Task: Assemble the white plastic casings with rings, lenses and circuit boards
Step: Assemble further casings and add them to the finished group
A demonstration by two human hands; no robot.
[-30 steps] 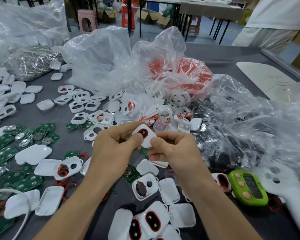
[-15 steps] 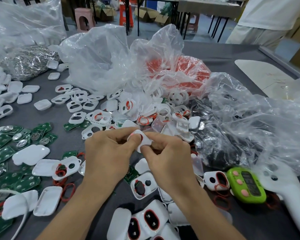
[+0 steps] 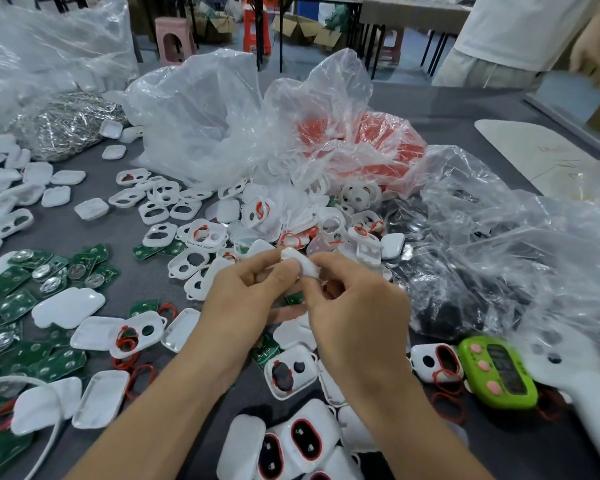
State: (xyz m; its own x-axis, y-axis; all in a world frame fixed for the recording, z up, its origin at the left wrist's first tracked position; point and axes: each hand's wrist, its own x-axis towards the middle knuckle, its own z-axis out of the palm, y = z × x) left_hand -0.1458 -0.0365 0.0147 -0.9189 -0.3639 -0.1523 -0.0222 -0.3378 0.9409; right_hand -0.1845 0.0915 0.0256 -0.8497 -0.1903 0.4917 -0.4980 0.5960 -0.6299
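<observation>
The grey table [image 3: 458, 105] is crowded almost edge to edge: green circuit boards [image 3: 11, 299] fill the near left, loose white casing halves [image 3: 156, 233] spread across the middle, and a crumpled clear bag [image 3: 520, 244] banks up on the right. Bare cloth shows only in a strip at the left between the boards and the casing halves, in the far right corner, and low at the right. The red rings [image 3: 371, 147] are seen only through the film of their own bag. A white handheld device [image 3: 582, 386] beside a green timer [image 3: 499, 372] is cut off by the frame's lower right. The held white casing [image 3: 300, 263] is mostly covered by fingers and blurred, so whether a ring or lens sits in it cannot be told. Both forearms rise from the bottom edge and meet over the centre. The left hand [image 3: 243, 299] pinches the casing's left end between thumb and curled forefinger, and the right hand [image 3: 357, 313], fingers bent inward, pinches its right side
</observation>
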